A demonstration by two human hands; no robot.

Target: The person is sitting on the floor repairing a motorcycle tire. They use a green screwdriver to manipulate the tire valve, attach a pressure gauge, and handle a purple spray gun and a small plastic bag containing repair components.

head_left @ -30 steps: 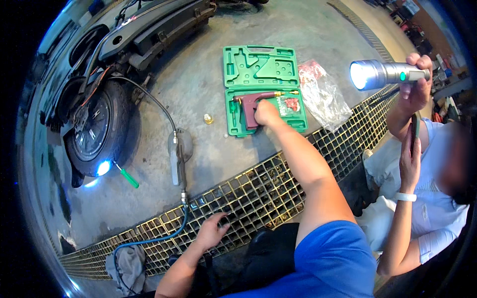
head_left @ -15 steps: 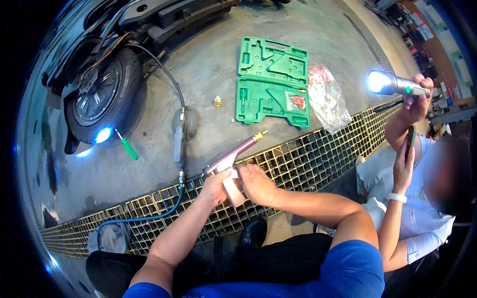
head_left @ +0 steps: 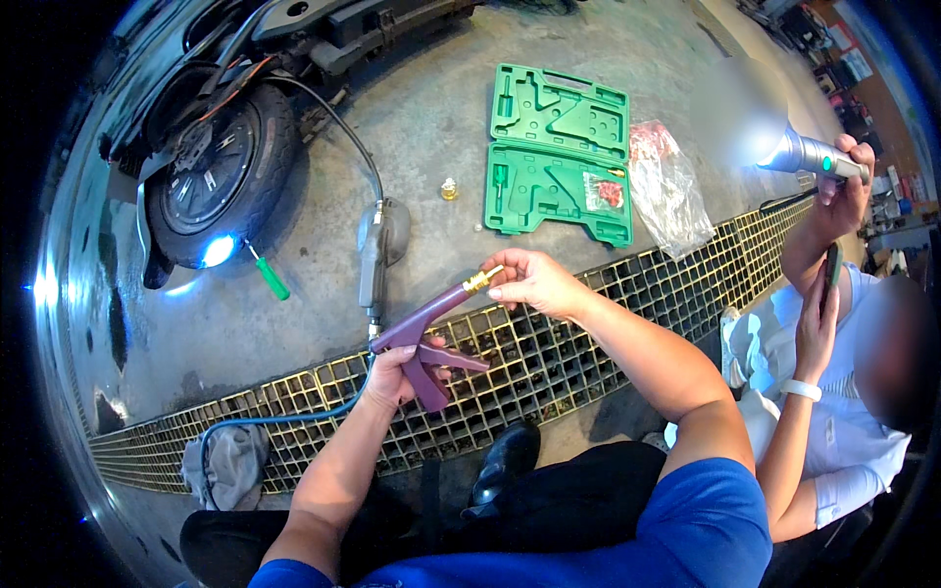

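Observation:
My left hand (head_left: 392, 380) is closed around the handle of a purple plug gun (head_left: 423, 321), with fingers between the grip and its lever. The gun slants up to the right and ends in a brass nozzle (head_left: 483, 279). Thumb and fingers of my right hand (head_left: 537, 282) pinch the nozzle near its tip. Beyond, an open green tool case (head_left: 559, 218) lies on the floor with moulded slots and a small packet of red strips (head_left: 603, 192). A green-handled tool (head_left: 272, 279) stands with its tip against the tyre (head_left: 260, 196), where a bright light spot falls.
A grey inflator handle (head_left: 373, 260) lies left of the gun, joined to a blue hose (head_left: 355, 397). Around are a small yellow jar (head_left: 449, 188), a clear plastic bag (head_left: 676, 201), a floor grate (head_left: 578, 343) and a grey cloth (head_left: 230, 468). At right, another person holds a lit flashlight (head_left: 818, 157).
My right hand has moved from the gun's handle up to its brass nozzle. The bright glare on the handle is gone, and the lever now shows apart from the grip.

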